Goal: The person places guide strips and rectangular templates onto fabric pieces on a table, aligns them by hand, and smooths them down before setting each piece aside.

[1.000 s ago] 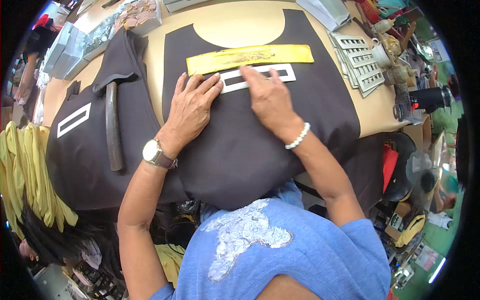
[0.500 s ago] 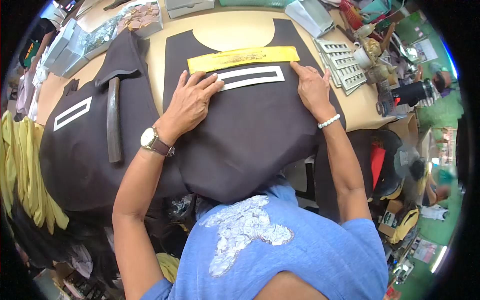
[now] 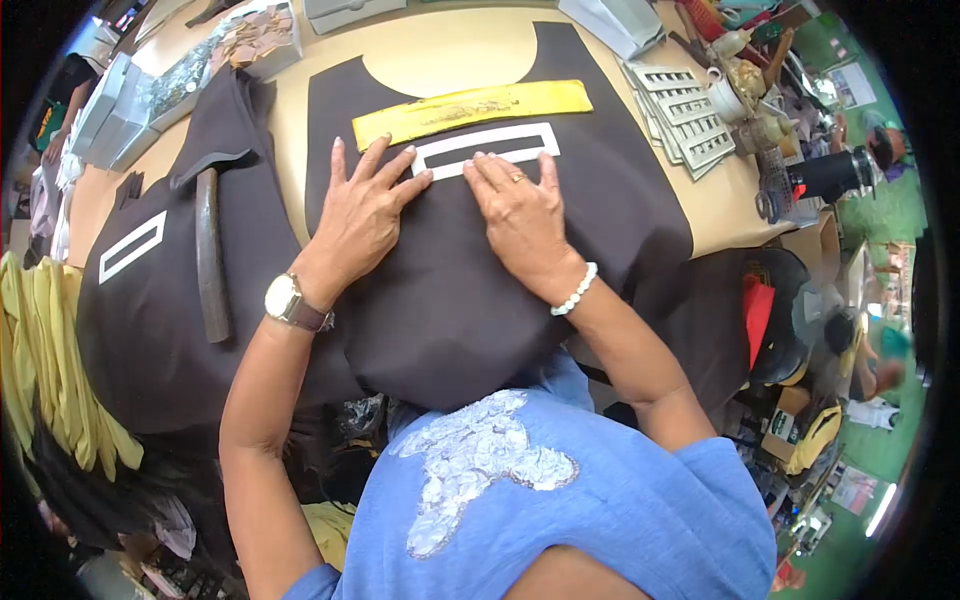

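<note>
since half a second ago, the right hand [image 3: 525,225] has come away from the right end of the yellow strip [image 3: 473,112] and now lies lower and further left, its fingers on the lower edge of the white frame [image 3: 485,140]. meanwhile the left hand [image 3: 358,215] has spread its fingers wider. both hands are palm down and loosely extended, pressing or resting rather than clutching anything; how hard they press, i cannot tell. the left hand has one fingertip over the left end of the yellow strip, two at the left end of the white frame, and another on the dark cloth [image 3: 440,290] just beside the strip. the white frame lies flat on that cloth, just below the strip and between the two hands. the cloth is spread over the bench [image 3: 460,55], with a curved cut at its top. to the left, a hammer [image 3: 212,260] lies on a second dark cloth [image 3: 150,340], near another white frame [image 3: 131,240]. some yellow fabric [image 3: 40,360] hangs at the far left. at the right, slotted cards [image 3: 690,115] sit in a pile, and tan scraps [image 3: 255,40] fill a box at the upper left.
</note>
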`<state>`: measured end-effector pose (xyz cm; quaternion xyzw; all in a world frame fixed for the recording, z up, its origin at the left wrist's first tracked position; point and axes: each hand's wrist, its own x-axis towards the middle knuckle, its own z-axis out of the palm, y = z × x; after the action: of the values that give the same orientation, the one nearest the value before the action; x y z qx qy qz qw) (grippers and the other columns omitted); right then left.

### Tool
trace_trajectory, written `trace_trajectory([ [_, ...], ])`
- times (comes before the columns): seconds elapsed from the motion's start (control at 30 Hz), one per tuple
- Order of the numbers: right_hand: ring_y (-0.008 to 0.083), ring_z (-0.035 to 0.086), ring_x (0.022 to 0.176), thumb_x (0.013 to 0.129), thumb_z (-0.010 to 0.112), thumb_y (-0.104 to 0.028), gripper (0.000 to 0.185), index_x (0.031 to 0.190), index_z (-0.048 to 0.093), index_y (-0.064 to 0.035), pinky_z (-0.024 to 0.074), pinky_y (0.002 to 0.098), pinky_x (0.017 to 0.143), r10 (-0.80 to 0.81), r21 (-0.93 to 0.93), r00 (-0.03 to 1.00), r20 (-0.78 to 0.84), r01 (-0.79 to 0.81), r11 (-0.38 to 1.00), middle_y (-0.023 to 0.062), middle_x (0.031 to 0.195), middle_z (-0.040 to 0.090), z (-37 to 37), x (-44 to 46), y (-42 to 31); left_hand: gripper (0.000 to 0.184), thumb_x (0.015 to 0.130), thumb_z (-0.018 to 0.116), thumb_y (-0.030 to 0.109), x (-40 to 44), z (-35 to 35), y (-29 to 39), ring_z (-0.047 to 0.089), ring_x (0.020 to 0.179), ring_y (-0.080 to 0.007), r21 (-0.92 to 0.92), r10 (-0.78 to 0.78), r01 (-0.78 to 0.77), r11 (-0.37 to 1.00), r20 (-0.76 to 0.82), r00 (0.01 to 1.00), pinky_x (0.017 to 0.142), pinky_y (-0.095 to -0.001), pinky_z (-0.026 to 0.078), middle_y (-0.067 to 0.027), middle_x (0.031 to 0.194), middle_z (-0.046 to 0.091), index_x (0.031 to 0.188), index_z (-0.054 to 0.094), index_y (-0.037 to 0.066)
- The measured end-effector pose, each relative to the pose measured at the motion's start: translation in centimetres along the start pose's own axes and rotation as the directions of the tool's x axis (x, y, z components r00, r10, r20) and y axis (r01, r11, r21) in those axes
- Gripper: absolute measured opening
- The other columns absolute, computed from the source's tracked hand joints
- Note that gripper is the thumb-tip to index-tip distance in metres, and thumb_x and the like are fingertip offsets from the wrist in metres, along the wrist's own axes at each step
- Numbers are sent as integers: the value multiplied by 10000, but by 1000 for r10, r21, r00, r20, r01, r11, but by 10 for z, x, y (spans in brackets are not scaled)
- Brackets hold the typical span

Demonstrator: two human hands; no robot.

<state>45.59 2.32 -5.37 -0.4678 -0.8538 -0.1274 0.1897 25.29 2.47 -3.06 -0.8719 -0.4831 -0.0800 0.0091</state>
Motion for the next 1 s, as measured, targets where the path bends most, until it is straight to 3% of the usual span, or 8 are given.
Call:
trace_trajectory([
  [0.23,177,599,873,811,518,-89,202,976,635,-80,330,538,952,99,-150,995,18,-95,984,22,874,572,-15,-18,76,477,742,477,-35,3,-5,8,276,1341,-288,107,32,-33,994,12,999,1086,-588,151,-89,1281,496,1183,587,108],
  [0.43,227,603,878,814,520,-98,144,907,628,-79,319,559,948,128,-238,989,73,-107,965,34,882,569,-15,-18,75,401,756,473,7,-4,-9,22,277,1340,-297,330,23,-41,943,59,998,1092,-576,138,-104,1176,538,1125,615,73],
  [0.57,212,573,955,814,476,-69,273,1035,635,-88,328,499,905,225,-221,913,340,-155,963,30,979,575,-34,3,95,280,782,464,25,3,-27,24,287,1331,-326,204,-115,79,976,168,979,1071,-607,159,-122,1160,549,991,650,46],
  [0.67,248,560,1007,823,493,-97,215,984,635,-90,309,511,919,221,-295,941,258,-141,945,68,1014,580,-32,35,105,220,805,457,41,7,-18,7,301,1318,-347,165,-221,222,961,-25,975,1049,-624,195,-143,1203,533,928,639,30],
  [0.7,257,522,1070,831,496,-130,242,1035,624,-103,301,519,941,176,-167,952,250,-137,976,75,1074,566,-23,45,106,198,826,446,52,7,-16,3,313,1306,-365,134,-295,302,944,-66,953,1029,-634,226,-153,1251,508,932,611,25],
  [0.8,303,420,1220,860,498,-207,309,1151,598,-172,260,573,1012,-37,193,931,363,-37,980,110,1248,503,3,64,96,396,852,505,220,4,8,-7,378,1237,-389,125,-401,448,885,-283,871,957,-644,296,-209,1271,472,1195,492,22],
  [0.9,372,317,1296,917,472,-301,371,1277,523,-230,221,597,1042,-43,167,909,416,-29,986,131,1354,409,30,87,91,539,898,477,364,-1,19,-3,378,1244,-387,173,-507,542,823,-208,836,972,-613,291,-265,1315,424,1341,400,68],
  [1.0,383,293,1307,916,479,-340,411,1309,488,-224,212,598,1044,53,146,961,270,-96,985,160,1390,363,56,114,95,544,908,463,378,-1,30,0,372,1254,-382,169,-528,547,820,-147,837,974,-607,294,-266,1334,407,1348,393,66],
])
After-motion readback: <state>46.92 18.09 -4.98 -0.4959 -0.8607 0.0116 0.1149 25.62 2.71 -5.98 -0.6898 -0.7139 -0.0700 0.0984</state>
